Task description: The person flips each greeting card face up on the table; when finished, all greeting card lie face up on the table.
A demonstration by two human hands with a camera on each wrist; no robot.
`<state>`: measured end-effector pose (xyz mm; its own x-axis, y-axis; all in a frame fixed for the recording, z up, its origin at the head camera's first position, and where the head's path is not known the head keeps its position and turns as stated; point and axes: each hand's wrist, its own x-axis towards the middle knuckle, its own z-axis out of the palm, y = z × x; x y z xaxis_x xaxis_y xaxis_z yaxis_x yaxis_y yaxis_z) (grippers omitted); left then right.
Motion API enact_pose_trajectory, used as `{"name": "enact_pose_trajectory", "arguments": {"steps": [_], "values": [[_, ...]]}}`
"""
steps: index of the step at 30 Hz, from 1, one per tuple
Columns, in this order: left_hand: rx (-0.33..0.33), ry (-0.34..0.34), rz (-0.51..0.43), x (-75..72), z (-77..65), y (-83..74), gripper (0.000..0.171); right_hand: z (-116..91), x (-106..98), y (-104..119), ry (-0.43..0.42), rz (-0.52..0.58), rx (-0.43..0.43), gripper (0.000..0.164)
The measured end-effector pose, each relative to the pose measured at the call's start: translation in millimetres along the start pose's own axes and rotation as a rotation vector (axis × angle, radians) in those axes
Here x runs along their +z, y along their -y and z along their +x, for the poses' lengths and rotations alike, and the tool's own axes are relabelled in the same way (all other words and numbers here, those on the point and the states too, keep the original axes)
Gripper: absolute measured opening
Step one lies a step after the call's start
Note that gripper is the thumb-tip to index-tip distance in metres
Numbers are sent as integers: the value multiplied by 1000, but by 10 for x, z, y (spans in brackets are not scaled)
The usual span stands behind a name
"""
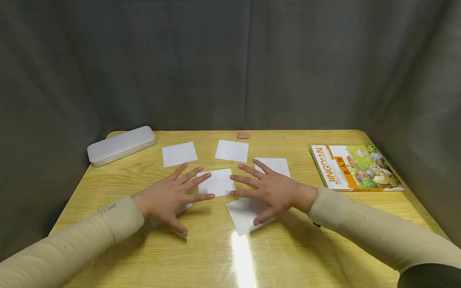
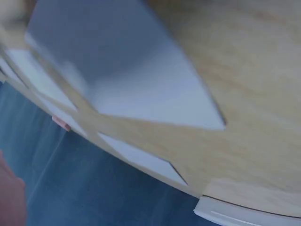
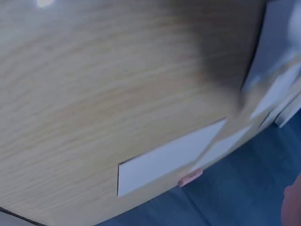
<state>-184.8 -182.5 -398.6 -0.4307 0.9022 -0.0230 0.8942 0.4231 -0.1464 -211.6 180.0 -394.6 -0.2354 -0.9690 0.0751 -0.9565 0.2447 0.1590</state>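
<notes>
Both hands, palms down with fingers spread, are over several blank white cards on a wooden table. My left hand [image 1: 166, 197] overlaps a mostly hidden front-left card [image 1: 185, 207], and its fingertips reach the left side of the middle card [image 1: 217, 184]. My right hand [image 1: 273, 189] covers part of the front-right card [image 1: 241, 218]; its fingertips come to the middle card's right edge. Behind its index finger lies the right-hand card [image 1: 277, 165]. Farther back are a left card [image 1: 179, 154] and a centre card [image 1: 231, 151]. Neither hand grips anything.
A pale pencil case [image 1: 122, 145] sits at the table's back left. A small pinkish eraser [image 1: 243, 136] lies by the back edge, also visible in the right wrist view. At the right is an illustrated book [image 1: 356, 168]. Dark curtains [image 1: 230, 64] surround the table.
</notes>
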Motion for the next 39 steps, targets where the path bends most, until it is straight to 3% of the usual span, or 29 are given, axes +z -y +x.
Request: {"name": "enact_pose_trajectory", "arguments": {"steps": [7,12,16,20,26,30,33,39], "values": [[-80,-56,-75,-121,106,176,109,59,-113,-160,-25,68,129,88],[-186,-85,-170,-206,245,367,107,107,-204,-334,-100,167,256,88],[-310,-99,-286,-230,415,542,105,150,-230,-486,-158,324,389,87],[-402,-104,-390,-216,638,682,102,191,-210,-637,-173,554,609,82],[-525,-67,-559,-193,997,768,96,276,-137,-895,-172,1011,952,78],[-570,-21,-609,-94,1232,780,93,320,-5,-1035,-261,1318,1117,71],[-585,51,-635,12,1367,758,93,364,114,-1087,-299,1413,1210,64],[-586,205,-634,117,1509,689,88,434,236,-1106,-301,1410,1310,48]]}}
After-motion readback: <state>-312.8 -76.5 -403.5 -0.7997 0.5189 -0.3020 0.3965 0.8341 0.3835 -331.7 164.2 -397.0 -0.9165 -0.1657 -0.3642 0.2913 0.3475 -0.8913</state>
